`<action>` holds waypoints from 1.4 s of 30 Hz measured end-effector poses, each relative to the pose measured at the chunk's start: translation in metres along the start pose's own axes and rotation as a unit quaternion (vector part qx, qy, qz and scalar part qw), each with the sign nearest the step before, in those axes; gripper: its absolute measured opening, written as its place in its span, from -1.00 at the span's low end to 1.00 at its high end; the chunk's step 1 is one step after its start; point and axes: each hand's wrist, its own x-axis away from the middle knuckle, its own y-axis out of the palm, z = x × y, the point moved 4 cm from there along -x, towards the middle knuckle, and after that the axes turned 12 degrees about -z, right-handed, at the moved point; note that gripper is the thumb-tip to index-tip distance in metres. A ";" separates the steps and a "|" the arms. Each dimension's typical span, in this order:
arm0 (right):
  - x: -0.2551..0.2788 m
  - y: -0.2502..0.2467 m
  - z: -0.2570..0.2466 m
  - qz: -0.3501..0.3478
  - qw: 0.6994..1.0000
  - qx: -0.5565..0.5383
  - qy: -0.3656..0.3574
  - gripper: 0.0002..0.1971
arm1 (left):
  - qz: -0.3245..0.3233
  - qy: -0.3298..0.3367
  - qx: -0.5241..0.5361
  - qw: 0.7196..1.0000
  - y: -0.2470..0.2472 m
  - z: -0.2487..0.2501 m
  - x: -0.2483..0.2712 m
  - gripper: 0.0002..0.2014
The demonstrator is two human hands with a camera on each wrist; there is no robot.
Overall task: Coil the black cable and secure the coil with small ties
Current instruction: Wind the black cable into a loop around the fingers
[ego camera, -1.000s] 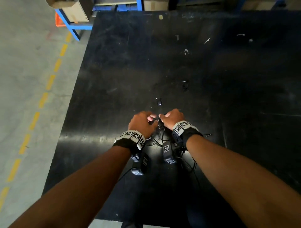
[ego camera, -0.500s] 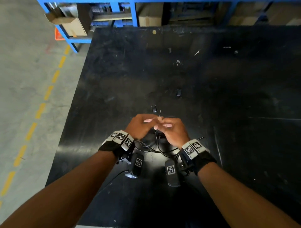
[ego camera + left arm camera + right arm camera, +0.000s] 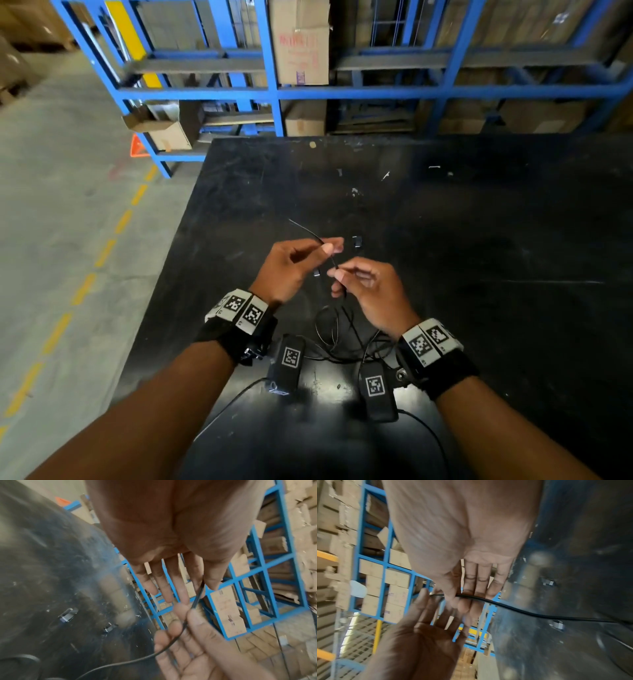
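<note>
Left hand [image 3: 291,265] and right hand [image 3: 368,291] raised close together above the black table [image 3: 479,240], each pinching the black cable [image 3: 334,262] between thumb and forefinger, other fingers loosely spread. Short taut span between the two pinches; free end projecting up-left; remainder trailing down in loose loops [image 3: 342,335] on the table between the wrists. Two small clips [image 3: 67,614] lying nearby.

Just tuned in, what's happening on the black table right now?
A person holds the black cable raised above the black table, the left hand pinching it near its thin free end and the right hand pinching it just below. The rest lies in loose loops by the wrists, not yet tied. Two small clips lie nearby.
</note>
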 end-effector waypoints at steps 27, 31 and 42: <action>0.027 -0.021 -0.023 -0.049 0.991 0.025 0.118 -0.73 | -0.169 0.168 0.425 0.873 -0.055 0.140 0.030 -0.59; 0.009 -0.041 -0.030 0.082 0.988 0.003 0.130 -0.69 | -0.280 0.069 0.418 0.862 -0.014 0.114 0.042 -0.60; -0.012 -0.015 -0.138 -0.047 0.984 0.171 -0.019 -0.83 | -0.185 -0.183 0.183 0.948 0.027 0.044 0.045 -0.56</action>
